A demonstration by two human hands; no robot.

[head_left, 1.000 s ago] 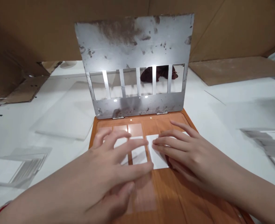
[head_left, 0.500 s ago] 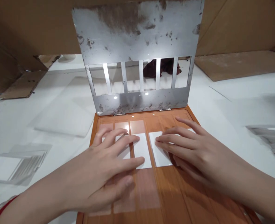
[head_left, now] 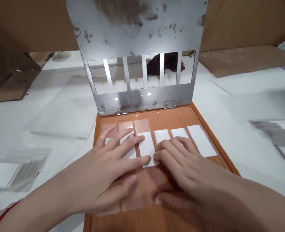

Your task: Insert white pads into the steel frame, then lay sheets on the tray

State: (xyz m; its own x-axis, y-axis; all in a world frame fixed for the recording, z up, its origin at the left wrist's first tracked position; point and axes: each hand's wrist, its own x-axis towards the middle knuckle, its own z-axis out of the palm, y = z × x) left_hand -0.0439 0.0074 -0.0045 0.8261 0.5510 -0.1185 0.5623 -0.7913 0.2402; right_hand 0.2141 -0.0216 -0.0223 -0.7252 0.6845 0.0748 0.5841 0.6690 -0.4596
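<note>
"Looking down through the head view, what do you count?"

"Six white cards [head_left: 201, 140], laid side by side in one row across one orange board [head_left: 132, 222]. Three translucent films [head_left: 142, 125] show above and below the three cards on the left; I can't tell which layer lies on top."

"And your left?"

"My left hand [head_left: 113, 161] is spread wide, all five digits apart. Index and middle fingertips rest on the third card [head_left: 146, 146] from the left, and the rest of the hand partly covers the first two. One red bracelet [head_left: 8, 212] circles that wrist."

"The other one?"

"My right hand [head_left: 190, 167] has its four fingers bunched and bent, tips at the right edge of that same third card. The thumb stands well apart from them, nearer to me. This hand hides the lower parts of the fourth and fifth cards; the sixth shows whole. What's under the palm, I can't tell."

"Behind the board?"

"One smudged metal plate [head_left: 132, 42], raised on two hinges [head_left: 169, 107], with six rectangular openings in a row. One dark red cloth [head_left: 170, 62] shows through the openings toward the right."

"To the sides?"

"Two stacks on the white table [head_left: 234, 109]: one left stack [head_left: 26, 170], one right stack [head_left: 278, 135], both too blurred for counting sheets."
</note>
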